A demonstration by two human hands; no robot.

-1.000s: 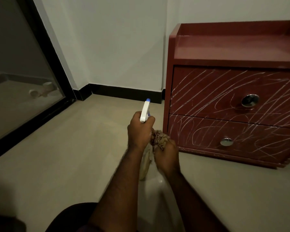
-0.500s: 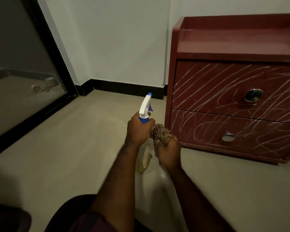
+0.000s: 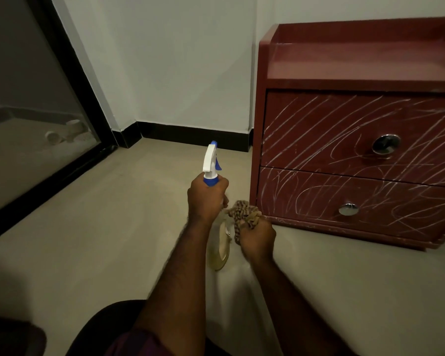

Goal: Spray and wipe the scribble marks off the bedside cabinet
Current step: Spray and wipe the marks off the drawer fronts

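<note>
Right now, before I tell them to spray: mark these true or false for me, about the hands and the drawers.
1. The left hand grips the bottle. True.
2. The right hand is empty. False: it grips the cloth.
3. The top drawer and bottom drawer are both scribbled on. True.
4. The top drawer stands open. False: both drawers are shut.

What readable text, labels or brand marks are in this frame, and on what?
None readable.
White-and-blue trigger spray bottle in left hand: no letters legible on visible parts.
Red-brown wooden bedside cabinet: white scribble marks only, no words.
Brown patterned cloth in right hand: no text.
</note>
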